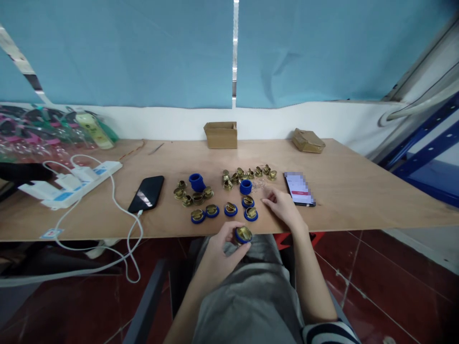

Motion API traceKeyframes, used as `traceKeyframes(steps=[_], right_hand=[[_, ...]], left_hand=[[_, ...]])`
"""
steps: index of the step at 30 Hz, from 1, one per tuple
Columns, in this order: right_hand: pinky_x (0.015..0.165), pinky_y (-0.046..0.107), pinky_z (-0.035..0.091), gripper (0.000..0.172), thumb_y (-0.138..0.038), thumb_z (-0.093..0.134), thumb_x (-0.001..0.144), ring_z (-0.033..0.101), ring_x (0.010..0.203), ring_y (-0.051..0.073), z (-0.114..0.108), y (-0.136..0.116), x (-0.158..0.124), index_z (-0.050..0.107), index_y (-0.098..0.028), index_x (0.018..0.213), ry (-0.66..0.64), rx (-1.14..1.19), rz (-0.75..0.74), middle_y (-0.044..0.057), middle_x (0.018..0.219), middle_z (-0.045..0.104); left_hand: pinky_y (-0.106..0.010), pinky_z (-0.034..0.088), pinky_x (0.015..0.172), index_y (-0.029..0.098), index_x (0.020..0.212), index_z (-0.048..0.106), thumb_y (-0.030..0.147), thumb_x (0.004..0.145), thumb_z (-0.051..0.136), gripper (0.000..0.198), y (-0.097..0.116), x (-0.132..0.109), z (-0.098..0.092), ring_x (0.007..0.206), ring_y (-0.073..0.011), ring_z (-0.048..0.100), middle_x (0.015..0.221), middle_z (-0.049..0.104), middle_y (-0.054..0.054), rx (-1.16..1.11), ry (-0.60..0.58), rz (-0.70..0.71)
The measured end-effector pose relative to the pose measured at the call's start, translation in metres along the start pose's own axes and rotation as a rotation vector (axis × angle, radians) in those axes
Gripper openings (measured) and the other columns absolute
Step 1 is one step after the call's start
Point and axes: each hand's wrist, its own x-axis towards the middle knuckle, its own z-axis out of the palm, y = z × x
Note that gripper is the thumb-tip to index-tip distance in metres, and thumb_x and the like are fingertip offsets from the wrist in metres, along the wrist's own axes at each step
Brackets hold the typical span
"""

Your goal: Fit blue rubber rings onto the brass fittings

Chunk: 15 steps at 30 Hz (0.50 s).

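Note:
Over my lap, just off the table's front edge, my left hand point(225, 248) grips a brass piece with a blue ring point(243, 234) between thumb and fingers. My right hand point(278, 203) is at the table, its fingertips bunched beside some small clear pieces point(258, 185); whether they pinch anything is too small to tell. Several brass pieces seated in blue rings point(230, 209) lie near the front edge. Behind them stand a short stack of blue rings point(245, 187) and a taller blue stack point(196, 182). Loose brass pieces point(198, 198) lie around both stacks.
A black phone point(147, 193) on a white cable and a power strip point(81, 186) are at the left. At the right lies a lit phone point(300, 189). An open cardboard box point(221, 135) and a brown packet point(308, 141) sit along the back. Bottles point(93, 130) stand far left.

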Motion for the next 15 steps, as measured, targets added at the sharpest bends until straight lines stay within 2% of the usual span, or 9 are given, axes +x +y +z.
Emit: traceKeyframes(steps=[4,7,11,15], right_hand=[[0.064,0.027,0.045,0.025,-0.04,0.06,0.096,0.064,0.069,0.018,-0.007,0.009,-0.007,0.062,-0.02,0.08,-0.017,0.097,-0.063,0.003,0.076,0.071],[0.061,0.026,0.045,0.025,-0.044,0.063,0.092,0.062,0.066,0.017,-0.009,0.013,-0.006,0.062,-0.02,0.082,-0.028,0.138,-0.079,0.002,0.075,0.07],[0.059,0.026,0.044,0.02,-0.036,0.074,0.083,0.06,0.063,0.016,-0.006,0.015,-0.002,0.062,-0.02,0.081,-0.045,0.139,-0.067,0.0,0.071,0.067],[0.061,0.027,0.043,0.017,-0.029,0.076,0.081,0.061,0.064,0.017,-0.004,0.015,0.002,0.063,-0.019,0.08,-0.044,0.099,-0.045,0.0,0.07,0.067]], left_hand=[[-0.033,0.055,0.093,0.026,0.12,0.062,0.024,0.089,0.068,0.031,-0.002,0.0,0.002,0.098,-0.0194,0.072,0.108,0.075,-0.001,-0.019,-0.014,-0.004],[-0.033,0.054,0.093,0.027,0.121,0.062,0.024,0.089,0.068,0.032,-0.003,-0.001,0.002,0.1,-0.0193,0.072,0.11,0.075,-0.001,-0.019,-0.022,0.002],[-0.033,0.053,0.094,0.028,0.12,0.062,0.025,0.089,0.068,0.031,-0.002,0.0,0.0,0.099,-0.0193,0.071,0.109,0.075,-0.001,0.013,-0.017,0.003],[-0.033,0.053,0.094,0.029,0.119,0.062,0.025,0.089,0.068,0.031,-0.002,0.0,0.001,0.1,-0.0197,0.071,0.109,0.075,0.0,0.021,-0.016,-0.009]])
